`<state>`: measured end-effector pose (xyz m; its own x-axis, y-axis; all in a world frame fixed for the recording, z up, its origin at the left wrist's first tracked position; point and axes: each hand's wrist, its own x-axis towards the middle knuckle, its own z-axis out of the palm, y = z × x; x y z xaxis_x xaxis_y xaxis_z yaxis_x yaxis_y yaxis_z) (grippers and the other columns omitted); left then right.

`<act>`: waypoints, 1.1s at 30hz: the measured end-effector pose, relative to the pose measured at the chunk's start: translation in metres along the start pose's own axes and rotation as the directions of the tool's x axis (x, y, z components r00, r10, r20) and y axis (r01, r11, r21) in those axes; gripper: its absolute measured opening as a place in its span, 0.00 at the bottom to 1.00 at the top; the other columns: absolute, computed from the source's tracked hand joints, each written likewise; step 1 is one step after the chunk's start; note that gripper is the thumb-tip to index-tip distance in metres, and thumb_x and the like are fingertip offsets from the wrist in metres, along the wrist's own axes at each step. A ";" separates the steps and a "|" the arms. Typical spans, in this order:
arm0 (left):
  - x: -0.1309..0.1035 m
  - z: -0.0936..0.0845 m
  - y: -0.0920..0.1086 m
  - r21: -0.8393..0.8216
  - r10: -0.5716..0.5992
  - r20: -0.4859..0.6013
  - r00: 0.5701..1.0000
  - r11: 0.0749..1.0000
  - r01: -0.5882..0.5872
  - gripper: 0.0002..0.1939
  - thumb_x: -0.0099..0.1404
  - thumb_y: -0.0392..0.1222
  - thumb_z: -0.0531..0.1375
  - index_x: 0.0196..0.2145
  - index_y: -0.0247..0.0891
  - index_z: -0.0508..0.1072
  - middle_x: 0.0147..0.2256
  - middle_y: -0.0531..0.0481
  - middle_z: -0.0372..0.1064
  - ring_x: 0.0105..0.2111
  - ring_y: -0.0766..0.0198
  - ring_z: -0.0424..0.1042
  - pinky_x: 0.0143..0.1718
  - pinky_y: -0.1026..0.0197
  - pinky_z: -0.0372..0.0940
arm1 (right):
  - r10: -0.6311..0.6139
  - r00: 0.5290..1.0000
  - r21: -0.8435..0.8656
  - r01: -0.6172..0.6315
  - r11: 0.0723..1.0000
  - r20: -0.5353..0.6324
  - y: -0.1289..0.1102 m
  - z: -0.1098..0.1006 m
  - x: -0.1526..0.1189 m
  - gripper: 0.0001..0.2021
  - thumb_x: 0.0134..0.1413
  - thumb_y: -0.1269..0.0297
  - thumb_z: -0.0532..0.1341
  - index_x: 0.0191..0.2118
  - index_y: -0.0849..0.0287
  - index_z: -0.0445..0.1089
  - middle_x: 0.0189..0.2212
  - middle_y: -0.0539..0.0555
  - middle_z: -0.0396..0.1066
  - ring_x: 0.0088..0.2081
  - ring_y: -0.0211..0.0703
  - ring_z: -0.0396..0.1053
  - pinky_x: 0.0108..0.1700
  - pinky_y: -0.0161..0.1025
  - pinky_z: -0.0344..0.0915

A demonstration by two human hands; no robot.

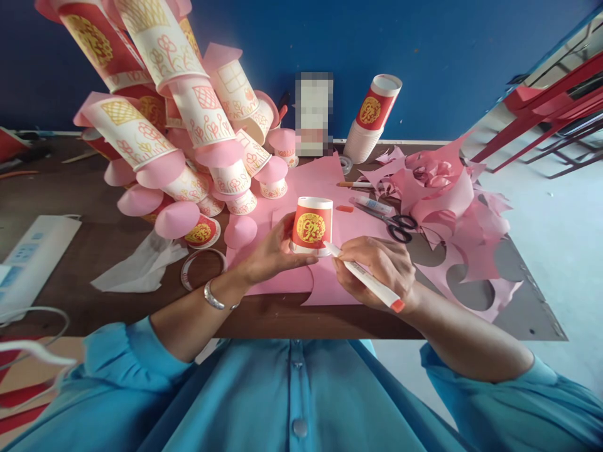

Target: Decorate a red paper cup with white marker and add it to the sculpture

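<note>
A red and white paper cup [311, 225] with a round gold emblem is held by my left hand [274, 254], its fingers behind the left side and the thumb along the bottom. My right hand [379, 267] is closed around a white marker [370, 280] with an orange end cap. The marker's tip meets the lower right of the cup. Pink paper [292, 281] lies under both hands. Left of them rises a cluster of decorated cups [205, 113] with pink paper cones.
Black-handled scissors [400, 228] and a glue tube [372, 205] lie right of the cup. Pink scraps [443, 194] pile up at the right. A cup stack [362, 141] stands at the back. A power strip [35, 257] and a tape roll [188, 270] are at the left.
</note>
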<state>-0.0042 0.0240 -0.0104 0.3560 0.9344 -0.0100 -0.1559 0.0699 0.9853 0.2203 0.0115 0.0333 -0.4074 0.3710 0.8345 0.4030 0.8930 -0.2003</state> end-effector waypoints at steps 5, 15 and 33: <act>0.000 -0.001 0.000 -0.009 0.004 0.001 1.000 1.000 -0.004 0.41 0.52 0.46 0.81 0.60 0.40 0.71 0.61 0.37 0.76 0.62 0.38 0.77 0.60 0.41 0.75 | -0.004 1.000 -0.007 0.004 1.000 0.016 0.001 -0.002 0.000 0.06 0.67 0.73 0.63 0.44 0.55 0.66 0.27 0.47 0.74 0.24 0.39 0.75 0.27 0.35 0.72; 0.000 0.000 -0.001 -0.025 0.010 -0.021 1.000 1.000 -0.011 0.40 0.51 0.45 0.82 0.57 0.41 0.71 0.61 0.38 0.76 0.63 0.38 0.75 0.60 0.42 0.75 | 0.003 1.000 -0.013 -0.003 1.000 0.024 -0.001 -0.001 0.000 0.08 0.67 0.74 0.63 0.44 0.54 0.65 0.26 0.46 0.73 0.23 0.38 0.73 0.24 0.35 0.70; 0.002 -0.001 -0.003 0.016 0.023 -0.038 0.999 1.000 -0.022 0.42 0.51 0.46 0.82 0.60 0.41 0.71 0.63 0.37 0.74 0.64 0.37 0.74 0.63 0.40 0.73 | 0.003 0.998 -0.049 0.000 0.999 0.058 -0.004 -0.003 0.001 0.08 0.68 0.73 0.63 0.42 0.53 0.64 0.25 0.45 0.75 0.23 0.37 0.74 0.25 0.34 0.71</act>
<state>-0.0038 0.0259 -0.0139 0.3172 0.9483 0.0062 -0.1493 0.0435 0.9878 0.2213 0.0075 0.0364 -0.4528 0.3880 0.8028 0.4429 0.8793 -0.1752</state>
